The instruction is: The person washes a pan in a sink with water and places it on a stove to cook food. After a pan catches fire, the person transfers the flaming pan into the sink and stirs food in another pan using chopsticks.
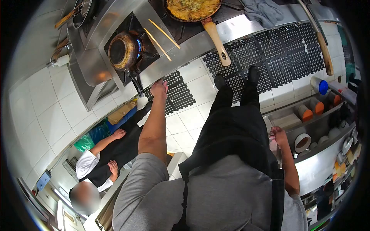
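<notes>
My left hand [159, 89] is extended over the floor by the stove's front edge, close to the black handle of a small pan. Its fingers look curled, but whether they hold anything is too small to tell. That browned pan [122, 51] is tilted over a lit blue flame. Two wooden chopsticks [162, 34] lie on the metal stove edge beside it. My right hand [279, 135] is low at my right side, by the counter with containers, its fingers bent around or against something pinkish that I cannot make out. A large pan with yellow-brown food [192, 8] sits on the stove top.
A person in a black apron [122, 144] stands at the left. A grey cloth [263, 12] lies on the stove edge at the top. Black perforated mats [269, 57] cover part of the tiled floor. On the right, a counter holds orange containers [307, 115] and a white bowl [302, 141].
</notes>
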Demonstrator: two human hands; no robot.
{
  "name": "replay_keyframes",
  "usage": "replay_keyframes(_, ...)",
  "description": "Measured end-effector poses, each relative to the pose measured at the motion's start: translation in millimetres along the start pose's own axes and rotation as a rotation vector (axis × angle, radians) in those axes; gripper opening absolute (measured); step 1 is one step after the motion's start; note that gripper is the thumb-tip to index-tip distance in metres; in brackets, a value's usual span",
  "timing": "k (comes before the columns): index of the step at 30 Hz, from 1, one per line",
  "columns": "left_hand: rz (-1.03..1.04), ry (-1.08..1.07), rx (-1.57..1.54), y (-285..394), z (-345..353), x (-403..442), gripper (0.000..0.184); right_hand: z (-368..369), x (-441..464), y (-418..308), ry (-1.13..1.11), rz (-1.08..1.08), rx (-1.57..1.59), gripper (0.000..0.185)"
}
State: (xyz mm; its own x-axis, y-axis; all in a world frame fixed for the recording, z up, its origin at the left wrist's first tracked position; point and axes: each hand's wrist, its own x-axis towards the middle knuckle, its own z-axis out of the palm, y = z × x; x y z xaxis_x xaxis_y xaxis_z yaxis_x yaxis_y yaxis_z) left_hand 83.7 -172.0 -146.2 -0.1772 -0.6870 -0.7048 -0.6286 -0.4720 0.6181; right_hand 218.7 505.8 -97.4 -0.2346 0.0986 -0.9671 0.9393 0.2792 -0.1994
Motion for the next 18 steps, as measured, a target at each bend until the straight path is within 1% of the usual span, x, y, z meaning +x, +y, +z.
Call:
replay_keyframes(3, 0.009, 0.002, 0.030, 3.7, 2.8, -9.1, 0.019, 4.7, -8.0, -14.6, 0.016, 0.050, -0.047, 0.019)
replay_keyframes(6, 0.015, -0.024, 0.018, -0.4, 2.2, -8.8, 0.024, 5.3, -4.8, -13.3, -0.043, 0.035, 0.029, 0.018)
replay_keyframes(9, -0.021, -0.067, 0.013, -8.3, 1.4, -18.9, 0.040, 8.5, -5.0, -16.6, -0.013, 0.042, 0.000, 0.018)
replay_keyframes(10, 0.024, -0.202, 0.002, -14.3, -3.8, -26.7, 0.040, 9.4, -3.0, -17.1, -0.022, 0.022, 0.025, 0.017)
replay_keyframes(12, 0.002, -0.354, 0.066, -36.2, -18.6, -34.4, 0.034, 7.0, 2.2, -20.7, -0.027, 0.013, 0.088, 0.016)
replay_keyframes(13, -0.019, -0.371, 0.240, -39.2, -23.0, -55.4, 0.030, 15.1, -9.8, -43.9, 0.000, 0.004, -0.026, 0.016)
replay_keyframes(14, 0.034, -0.450, 0.273, -44.9, -30.3, -77.9, 0.025, 18.7, -4.0, -57.2, -0.014, -0.098, -0.086, 0.016)
replay_keyframes(15, 0.036, -0.589, 0.279, -78.8, -49.6, -61.3, 0.020, 23.3, 3.7, -70.4, -0.026, -0.198, -0.150, 0.016)
replay_keyframes(16, 0.052, -0.687, 0.321, -96.9, -64.0, -65.8, 0.022, 32.7, 6.8, -94.9, -0.026, -0.261, -0.155, 0.019)
replay_keyframes(17, 0.101, -0.668, 0.430, -109.4, -75.5, -76.8, 0.029, 47.6, 5.8, -128.4, -0.028, -0.322, -0.160, 0.021)
replay_keyframes(18, 0.072, -0.585, 0.448, -119.3, -84.5, -95.3, 0.036, 60.9, -2.1, -167.8, -0.078, -0.379, -0.142, 0.029)
